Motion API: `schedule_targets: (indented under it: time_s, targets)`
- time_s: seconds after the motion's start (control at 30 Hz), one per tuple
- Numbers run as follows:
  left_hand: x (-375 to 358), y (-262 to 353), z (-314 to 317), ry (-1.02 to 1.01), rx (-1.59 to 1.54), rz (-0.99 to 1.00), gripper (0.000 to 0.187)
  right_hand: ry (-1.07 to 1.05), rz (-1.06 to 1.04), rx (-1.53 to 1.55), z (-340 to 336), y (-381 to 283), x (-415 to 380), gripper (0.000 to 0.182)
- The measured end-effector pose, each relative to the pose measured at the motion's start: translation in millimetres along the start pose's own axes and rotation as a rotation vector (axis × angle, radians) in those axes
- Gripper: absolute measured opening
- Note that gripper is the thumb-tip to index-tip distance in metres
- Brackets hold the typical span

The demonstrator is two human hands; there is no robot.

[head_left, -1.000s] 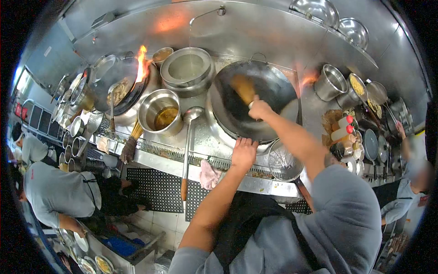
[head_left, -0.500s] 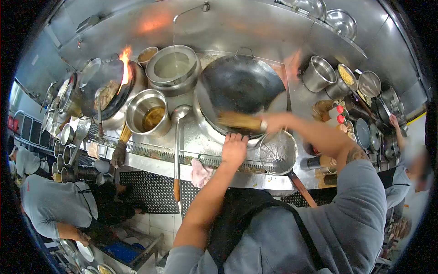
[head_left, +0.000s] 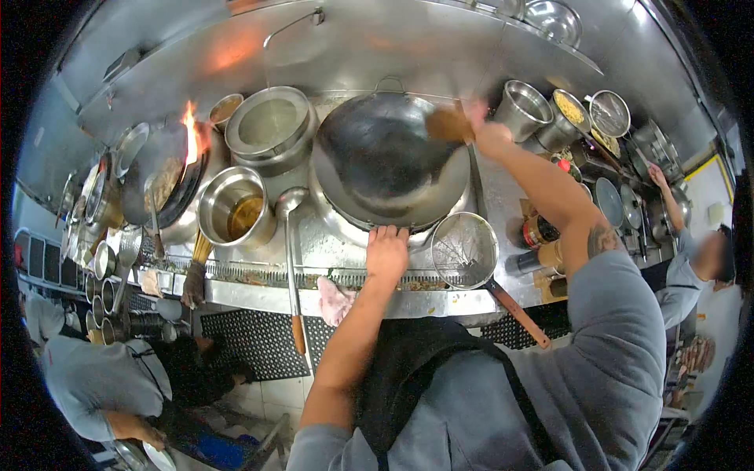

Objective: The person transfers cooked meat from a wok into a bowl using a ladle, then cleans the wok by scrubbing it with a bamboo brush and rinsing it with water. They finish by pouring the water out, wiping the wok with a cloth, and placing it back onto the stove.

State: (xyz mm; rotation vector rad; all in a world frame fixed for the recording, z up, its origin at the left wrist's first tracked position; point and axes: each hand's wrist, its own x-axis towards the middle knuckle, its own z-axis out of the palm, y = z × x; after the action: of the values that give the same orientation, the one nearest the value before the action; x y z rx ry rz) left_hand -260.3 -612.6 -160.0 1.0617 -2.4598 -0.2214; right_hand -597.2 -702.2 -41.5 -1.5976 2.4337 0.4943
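Note:
A large dark wok point(head_left: 385, 149) sits on the burner in front of me. My left hand point(head_left: 387, 253) is at its near edge, with the fingers closed over the rim or near handle; the exact grip is partly hidden. Over the wok's far right rim, my right hand point(head_left: 492, 139) grips a bamboo wok brush point(head_left: 450, 125), blurred by motion. A wire strainer point(head_left: 465, 250) with a wooden handle lies right of my left hand, resting on the stove's front edge. To the left, a long ladle point(head_left: 291, 202) lies beside a steel pot point(head_left: 236, 206) of brown liquid.
Flames point(head_left: 190, 137) rise at another wok point(head_left: 162, 188) on the left. A second brush point(head_left: 196, 271) and a pink cloth point(head_left: 335, 301) lie along the front edge. Steel pots point(head_left: 525, 111) stand back right. Co-workers are at left point(head_left: 102, 369) and right point(head_left: 683, 275).
My right hand has swept the brush from the wok's near side up to its far right rim. My left hand stays at the near edge. The camera view has shifted slightly.

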Motion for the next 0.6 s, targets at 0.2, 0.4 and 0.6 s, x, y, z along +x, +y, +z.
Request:
schedule_targets:
  time_s: [0.2, 0.4, 0.6]
  targets:
    - [-0.3, 0.2, 0.0, 0.014, 0.039, 0.018, 0.010, 0.153, -0.467, 0.076, 0.8, -29.3, -80.3, 0.069]
    - [1.2, 2.0, 4.0, 0.006, 0.048, 0.015, 0.011, 0.326, -0.009, -0.213, -7.1, 41.0, -4.4, 0.067]
    - [2.3, 1.7, -1.3, -0.032, 0.062, 0.012, 0.012, 0.284, -0.460, 0.140, 5.7, -26.3, -71.4, 0.076]
